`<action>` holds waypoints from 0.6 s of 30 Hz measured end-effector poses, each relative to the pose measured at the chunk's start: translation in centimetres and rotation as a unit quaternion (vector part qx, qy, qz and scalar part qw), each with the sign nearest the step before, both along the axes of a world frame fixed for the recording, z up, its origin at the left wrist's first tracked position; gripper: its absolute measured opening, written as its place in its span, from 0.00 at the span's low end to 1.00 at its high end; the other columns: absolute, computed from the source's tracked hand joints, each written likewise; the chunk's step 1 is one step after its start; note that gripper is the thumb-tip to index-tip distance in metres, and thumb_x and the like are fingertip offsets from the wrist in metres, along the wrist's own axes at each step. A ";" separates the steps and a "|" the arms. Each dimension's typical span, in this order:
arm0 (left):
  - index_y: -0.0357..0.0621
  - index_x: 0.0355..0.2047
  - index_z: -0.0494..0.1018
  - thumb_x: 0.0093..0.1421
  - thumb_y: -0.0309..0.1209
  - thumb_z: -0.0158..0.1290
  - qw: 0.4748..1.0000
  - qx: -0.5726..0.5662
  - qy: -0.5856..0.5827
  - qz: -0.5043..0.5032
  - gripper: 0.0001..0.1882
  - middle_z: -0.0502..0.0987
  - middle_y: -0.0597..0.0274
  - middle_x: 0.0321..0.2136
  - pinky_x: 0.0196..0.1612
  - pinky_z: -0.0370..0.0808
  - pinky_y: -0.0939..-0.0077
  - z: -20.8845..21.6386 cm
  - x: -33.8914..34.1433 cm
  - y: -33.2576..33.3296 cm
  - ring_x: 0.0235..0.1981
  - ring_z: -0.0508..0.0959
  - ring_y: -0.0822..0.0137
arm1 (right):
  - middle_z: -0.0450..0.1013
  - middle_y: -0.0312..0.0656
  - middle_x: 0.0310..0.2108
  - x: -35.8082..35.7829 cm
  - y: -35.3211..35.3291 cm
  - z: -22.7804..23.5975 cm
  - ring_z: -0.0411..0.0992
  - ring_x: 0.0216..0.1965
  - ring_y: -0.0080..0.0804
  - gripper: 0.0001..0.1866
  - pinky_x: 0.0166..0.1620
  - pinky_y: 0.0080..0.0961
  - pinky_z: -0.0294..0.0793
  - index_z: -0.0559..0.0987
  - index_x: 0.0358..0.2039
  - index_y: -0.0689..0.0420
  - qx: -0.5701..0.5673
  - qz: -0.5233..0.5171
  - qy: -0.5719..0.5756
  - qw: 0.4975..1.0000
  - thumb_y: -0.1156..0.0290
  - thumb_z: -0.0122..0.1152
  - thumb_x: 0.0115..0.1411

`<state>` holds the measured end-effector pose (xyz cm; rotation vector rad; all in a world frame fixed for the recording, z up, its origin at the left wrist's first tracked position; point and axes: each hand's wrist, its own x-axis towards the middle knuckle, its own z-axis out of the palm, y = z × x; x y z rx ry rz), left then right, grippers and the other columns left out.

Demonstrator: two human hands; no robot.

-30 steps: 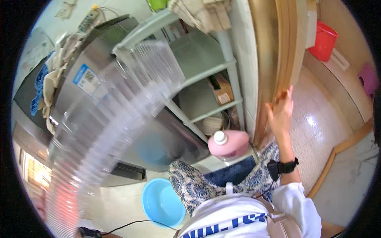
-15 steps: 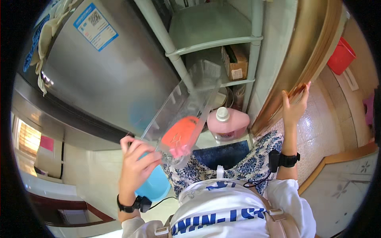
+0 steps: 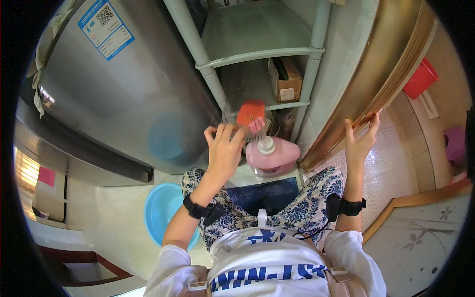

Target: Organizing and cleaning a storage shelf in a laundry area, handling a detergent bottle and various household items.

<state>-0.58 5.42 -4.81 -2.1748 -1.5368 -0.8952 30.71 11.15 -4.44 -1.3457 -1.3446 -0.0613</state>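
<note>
My left hand [image 3: 225,148] reaches forward with its fingers curled on the near end of a clear plastic bin. The bin [image 3: 253,136] is tilted in toward the lower part of the pale green shelf rack [image 3: 257,60], and much of its outline is hard to see. Inside show an orange item [image 3: 251,109] and a small pink one [image 3: 256,124]. Just below the bin stands a pink jug with a white cap [image 3: 273,154]. Off to the right, my right hand [image 3: 360,143] grips the edge of the wooden door frame [image 3: 366,111], thumb and fingers on either side.
A grey refrigerator [image 3: 123,94] rises on the left. Beside my left leg, a light blue basin [image 3: 159,210] is on the floor. An open cardboard box [image 3: 287,85] sits on the rack's lower shelf. Past the doorway are a red bucket [image 3: 420,79] and a purple object [image 3: 454,143].
My left hand has carried the clear bin forward and right, to the rack beside the jug. The blue basin shows more fully. My right hand stays on the door frame.
</note>
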 end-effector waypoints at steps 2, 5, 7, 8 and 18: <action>0.49 0.39 0.73 0.42 0.25 0.61 1.000 0.005 -0.003 0.010 0.20 0.70 0.63 0.32 0.45 0.59 0.60 -0.6 0.2 2.6 0.39 0.70 0.61 | 0.49 0.58 0.64 0.0 0.0 -0.2 0.52 0.64 0.51 0.42 0.63 0.36 0.53 0.54 0.59 0.70 -0.014 -0.001 0.005 1.000 0.70 0.68 0.49; 0.46 0.38 0.72 0.43 0.23 0.59 1.000 0.013 0.025 0.006 0.18 0.70 0.60 0.34 0.46 0.61 0.61 -0.8 0.2 6.8 0.41 0.70 0.59 | 0.49 0.59 0.64 0.2 0.2 -0.4 0.53 0.63 0.53 0.42 0.62 0.36 0.55 0.55 0.59 0.69 -0.002 -0.002 -0.008 1.000 0.70 0.68 0.49; 0.45 0.34 0.73 0.46 0.22 0.55 0.998 0.047 0.048 0.008 0.13 0.72 0.55 0.33 0.46 0.64 0.58 -1.4 0.0 9.5 0.41 0.71 0.55 | 0.52 0.60 0.63 0.1 0.3 -0.3 0.55 0.62 0.53 0.42 0.61 0.36 0.57 0.55 0.59 0.69 0.009 -0.005 -0.021 1.000 0.70 0.68 0.49; 0.45 0.34 0.73 0.46 0.22 0.55 0.998 0.042 0.048 0.000 0.13 0.72 0.55 0.33 0.46 0.64 0.58 -1.6 0.1 10.8 0.41 0.71 0.55 | 0.52 0.60 0.63 0.3 0.3 -0.4 0.55 0.62 0.53 0.42 0.61 0.36 0.57 0.55 0.59 0.69 0.003 -0.013 -0.021 1.000 0.70 0.68 0.49; 0.45 0.18 0.78 0.43 0.24 0.54 0.972 -0.040 0.196 0.121 0.03 0.77 0.52 0.22 0.40 0.73 0.67 -1.7 0.4 13.7 0.30 0.79 0.55 | 0.56 0.59 0.61 0.4 1.1 -1.2 0.59 0.60 0.52 0.42 0.60 0.35 0.59 0.57 0.58 0.69 0.010 -0.035 -0.017 0.999 0.70 0.68 0.46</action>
